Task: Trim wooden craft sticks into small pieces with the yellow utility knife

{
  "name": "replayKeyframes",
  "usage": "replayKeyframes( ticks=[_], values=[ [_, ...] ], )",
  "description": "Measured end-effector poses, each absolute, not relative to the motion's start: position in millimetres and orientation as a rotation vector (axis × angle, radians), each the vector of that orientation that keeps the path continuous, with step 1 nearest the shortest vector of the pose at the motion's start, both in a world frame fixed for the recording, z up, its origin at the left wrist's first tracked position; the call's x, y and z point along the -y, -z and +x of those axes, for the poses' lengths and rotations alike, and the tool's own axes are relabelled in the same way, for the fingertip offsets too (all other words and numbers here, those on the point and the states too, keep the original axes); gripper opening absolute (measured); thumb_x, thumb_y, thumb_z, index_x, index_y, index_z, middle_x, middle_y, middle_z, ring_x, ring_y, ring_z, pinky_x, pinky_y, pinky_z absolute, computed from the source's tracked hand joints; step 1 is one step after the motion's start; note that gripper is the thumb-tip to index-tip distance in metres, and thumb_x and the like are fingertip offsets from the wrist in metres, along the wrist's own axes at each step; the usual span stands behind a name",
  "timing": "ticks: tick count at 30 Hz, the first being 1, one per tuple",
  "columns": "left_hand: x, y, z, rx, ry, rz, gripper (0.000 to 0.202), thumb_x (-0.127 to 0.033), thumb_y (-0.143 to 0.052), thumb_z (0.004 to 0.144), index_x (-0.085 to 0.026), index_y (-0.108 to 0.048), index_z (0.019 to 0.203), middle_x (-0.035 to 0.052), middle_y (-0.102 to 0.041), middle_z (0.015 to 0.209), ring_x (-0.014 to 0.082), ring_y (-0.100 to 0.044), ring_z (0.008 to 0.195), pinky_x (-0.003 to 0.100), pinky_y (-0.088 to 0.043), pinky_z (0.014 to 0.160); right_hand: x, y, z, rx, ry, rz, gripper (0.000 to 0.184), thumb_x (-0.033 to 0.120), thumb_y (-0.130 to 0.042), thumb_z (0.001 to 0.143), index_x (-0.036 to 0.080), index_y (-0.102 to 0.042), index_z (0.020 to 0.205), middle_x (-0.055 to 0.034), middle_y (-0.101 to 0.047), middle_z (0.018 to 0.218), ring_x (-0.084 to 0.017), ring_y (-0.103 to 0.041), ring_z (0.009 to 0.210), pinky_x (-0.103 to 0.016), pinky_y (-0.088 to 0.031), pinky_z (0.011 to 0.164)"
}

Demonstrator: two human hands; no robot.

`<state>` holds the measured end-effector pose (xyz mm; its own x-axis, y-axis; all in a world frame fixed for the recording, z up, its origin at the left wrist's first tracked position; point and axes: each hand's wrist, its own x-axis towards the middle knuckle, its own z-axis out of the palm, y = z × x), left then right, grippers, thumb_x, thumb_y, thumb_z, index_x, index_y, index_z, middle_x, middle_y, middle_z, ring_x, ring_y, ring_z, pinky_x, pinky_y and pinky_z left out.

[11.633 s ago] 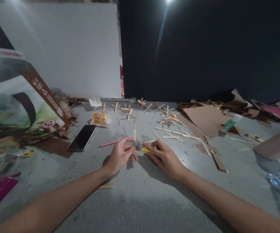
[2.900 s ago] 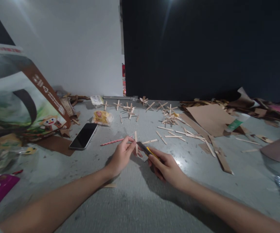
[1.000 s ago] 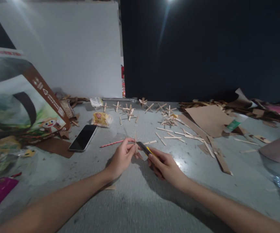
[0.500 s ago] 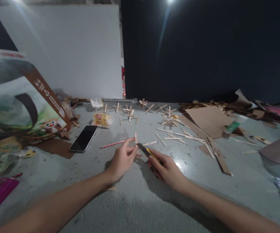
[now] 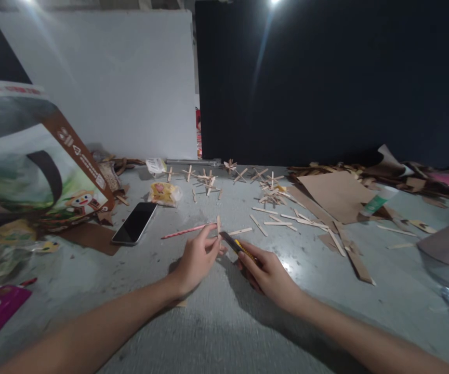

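Observation:
My left hand (image 5: pixel 198 259) pinches a small wooden craft stick (image 5: pixel 219 225), held upright between thumb and fingers. In my right hand (image 5: pixel 267 270) is a yellow and black utility knife (image 5: pixel 243 250), its dark blade pointing left. The blade's tip meets or nearly meets the stick's lower part, close to my left fingertips; I cannot tell whether it cuts in. Behind my left hand lies a red and white striped pencil (image 5: pixel 187 231). Another craft stick (image 5: pixel 240 231) lies flat just beyond the knife.
A phone (image 5: pixel 134 223) and a yellow packet (image 5: pixel 164 193) lie to the left, near a large printed bag (image 5: pixel 80 171). Loose sticks (image 5: pixel 278 224) and crossed stick pieces (image 5: pixel 210 182) spread across the back. Cardboard (image 5: pixel 333 193) and a white-green tube (image 5: pixel 379 201) are at right.
Both hands stay almost in place, still holding the craft stick and the utility knife. The whole view has shifted very slightly.

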<state>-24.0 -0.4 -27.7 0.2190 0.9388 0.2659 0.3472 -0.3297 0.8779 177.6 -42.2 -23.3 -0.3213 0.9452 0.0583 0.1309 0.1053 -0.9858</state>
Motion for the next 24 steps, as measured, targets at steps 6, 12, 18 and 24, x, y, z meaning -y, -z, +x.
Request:
replayKeyframes(
  ticks=[6,12,18,24],
  values=[
    [-2,30,-24,-1.118,-1.107,1.713,0.039,-0.042,-0.06,0.099,-0.017,-0.054,0.128,0.0111,-0.085,0.091,0.0254,-0.081,0.081,0.035,-0.06,0.078,41,22,178,1.534,-1.428,-1.038,0.05,0.068,-0.055,0.098,0.019,-0.062,0.101,0.0073,-0.046,0.064,-0.006,-0.035,0.04,-0.022,-0.027,0.037],
    [-3,26,-24,-1.021,-1.079,1.569,0.048,-0.051,-0.067,0.094,-0.017,-0.052,0.125,0.0094,-0.083,0.082,0.0256,-0.081,0.079,0.033,-0.061,0.076,35,23,180,1.468,-1.531,-0.992,0.051,0.068,-0.061,0.095,0.018,-0.064,0.103,0.0051,-0.053,0.072,-0.005,-0.038,0.038,-0.02,-0.026,0.033],
    [-4,27,-23,-0.97,-1.09,1.481,0.054,-0.055,-0.071,0.09,-0.018,-0.051,0.123,0.009,-0.082,0.082,0.0264,-0.082,0.079,0.035,-0.063,0.077,32,24,182,1.357,-1.666,-0.951,0.053,0.067,-0.07,0.089,0.019,-0.066,0.111,0.0037,-0.058,0.077,-0.004,-0.038,0.037,-0.02,-0.028,0.031],
    [-5,26,-24,-0.936,-1.082,1.457,0.058,-0.058,-0.072,0.088,-0.018,-0.049,0.122,0.0096,-0.082,0.082,0.0277,-0.082,0.077,0.037,-0.064,0.077,28,25,183,1.276,-1.765,-0.878,0.049,0.062,-0.074,0.089,0.018,-0.068,0.11,0.0029,-0.061,0.076,-0.004,-0.04,0.037,-0.019,-0.028,0.032]
  ],
)
